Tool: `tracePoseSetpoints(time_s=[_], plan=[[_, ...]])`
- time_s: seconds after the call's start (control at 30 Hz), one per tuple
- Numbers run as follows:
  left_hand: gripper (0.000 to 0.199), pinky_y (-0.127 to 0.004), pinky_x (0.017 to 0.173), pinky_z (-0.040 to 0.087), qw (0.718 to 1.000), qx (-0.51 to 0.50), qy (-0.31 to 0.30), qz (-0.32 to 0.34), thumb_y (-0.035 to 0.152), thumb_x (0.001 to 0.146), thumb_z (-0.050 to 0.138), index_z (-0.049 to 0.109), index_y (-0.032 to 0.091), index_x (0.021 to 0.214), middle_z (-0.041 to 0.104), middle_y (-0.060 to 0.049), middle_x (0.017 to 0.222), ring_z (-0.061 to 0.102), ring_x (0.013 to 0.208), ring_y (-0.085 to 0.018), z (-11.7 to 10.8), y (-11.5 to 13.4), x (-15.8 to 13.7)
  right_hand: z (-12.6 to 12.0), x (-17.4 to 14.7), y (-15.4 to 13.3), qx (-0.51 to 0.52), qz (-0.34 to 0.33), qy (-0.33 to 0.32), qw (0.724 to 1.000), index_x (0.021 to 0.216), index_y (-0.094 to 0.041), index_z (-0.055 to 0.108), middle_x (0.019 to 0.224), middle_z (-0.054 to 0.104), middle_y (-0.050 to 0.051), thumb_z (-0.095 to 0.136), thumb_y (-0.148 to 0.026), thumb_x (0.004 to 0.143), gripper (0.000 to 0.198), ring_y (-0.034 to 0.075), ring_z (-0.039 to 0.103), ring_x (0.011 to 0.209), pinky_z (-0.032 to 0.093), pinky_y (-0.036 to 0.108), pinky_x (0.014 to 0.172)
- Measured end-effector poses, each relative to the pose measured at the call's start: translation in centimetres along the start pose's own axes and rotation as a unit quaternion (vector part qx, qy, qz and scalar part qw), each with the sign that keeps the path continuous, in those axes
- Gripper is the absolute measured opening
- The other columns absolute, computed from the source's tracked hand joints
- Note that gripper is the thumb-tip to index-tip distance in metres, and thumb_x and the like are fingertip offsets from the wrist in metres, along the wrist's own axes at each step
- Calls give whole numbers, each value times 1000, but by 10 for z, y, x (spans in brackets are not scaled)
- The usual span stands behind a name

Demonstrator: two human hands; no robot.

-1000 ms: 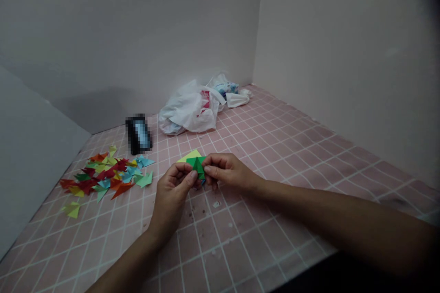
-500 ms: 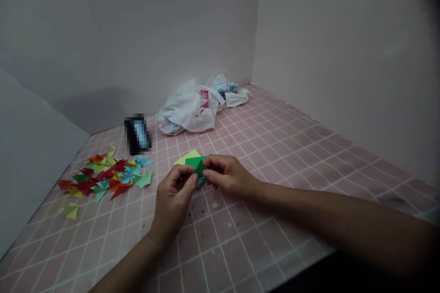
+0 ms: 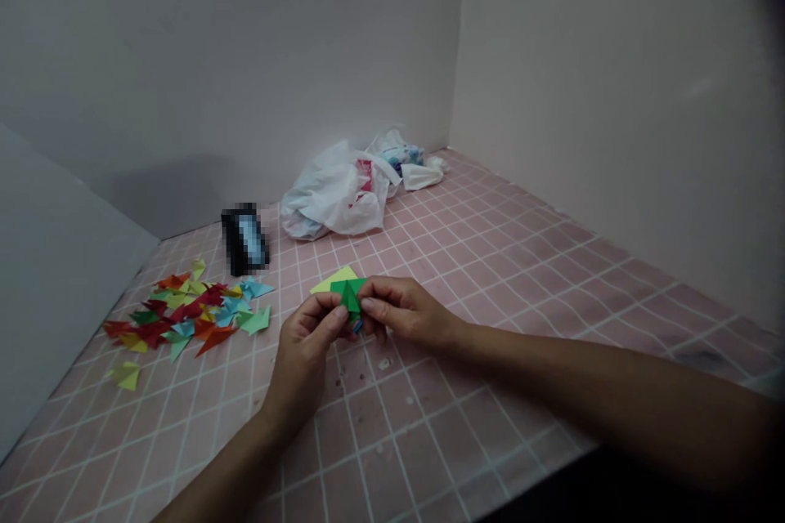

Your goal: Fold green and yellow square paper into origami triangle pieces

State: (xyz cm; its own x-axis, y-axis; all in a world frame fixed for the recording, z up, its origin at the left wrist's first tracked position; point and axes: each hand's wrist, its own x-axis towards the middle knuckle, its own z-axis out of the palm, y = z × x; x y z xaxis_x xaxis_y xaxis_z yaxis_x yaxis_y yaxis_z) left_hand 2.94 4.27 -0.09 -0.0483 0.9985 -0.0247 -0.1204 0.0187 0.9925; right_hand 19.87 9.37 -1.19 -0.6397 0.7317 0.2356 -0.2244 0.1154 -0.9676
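A small folded piece of green origami paper (image 3: pixel 350 298) is pinched between both hands, its pointed tip upward. My left hand (image 3: pixel 310 335) grips its left edge with thumb and forefinger. On the opposite edge, my right hand (image 3: pixel 401 310) is closed with thumb and fingertips. Just behind the folded piece lie flat sheets, one yellow (image 3: pixel 333 279) and one green, partly covered by my hands. A bit of blue shows below the green piece; what it belongs to is hidden.
A pile of folded paper pieces (image 3: pixel 184 310) in several colours lies to the left. Behind it stands a pixelated dark device (image 3: pixel 245 241). White plastic bags (image 3: pixel 340 192) rest against the back wall. The pink checked tabletop (image 3: pixel 417 441) meets walls at left, back and right.
The green folded paper has turned so its creased face shows more fully, and it has shifted slightly left. Both hands keep hold of it.
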Motion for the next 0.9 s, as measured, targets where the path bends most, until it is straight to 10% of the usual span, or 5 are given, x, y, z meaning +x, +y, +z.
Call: tracePoseSetpoints(time_s=[0.2,0.9], plan=[[20,-28,64,49,998,-50,-18,-31,33,76,75,67,17,84,67,-1,73,60,65,-14,1,0,1,2,-1,-2,1,1,6,1000,84,-16,57,70,58,-1,53,-30,92,17,9,51,55,43,23,54],[13,-27,71,53,966,187,-2,176,26,86,71,64,21,96,64,-1,90,64,78,-15,4,4,-9,5,0,-3,-22,-5,92,995,79,-18,53,67,53,-4,62,-24,84,12,9,53,57,43,23,54]])
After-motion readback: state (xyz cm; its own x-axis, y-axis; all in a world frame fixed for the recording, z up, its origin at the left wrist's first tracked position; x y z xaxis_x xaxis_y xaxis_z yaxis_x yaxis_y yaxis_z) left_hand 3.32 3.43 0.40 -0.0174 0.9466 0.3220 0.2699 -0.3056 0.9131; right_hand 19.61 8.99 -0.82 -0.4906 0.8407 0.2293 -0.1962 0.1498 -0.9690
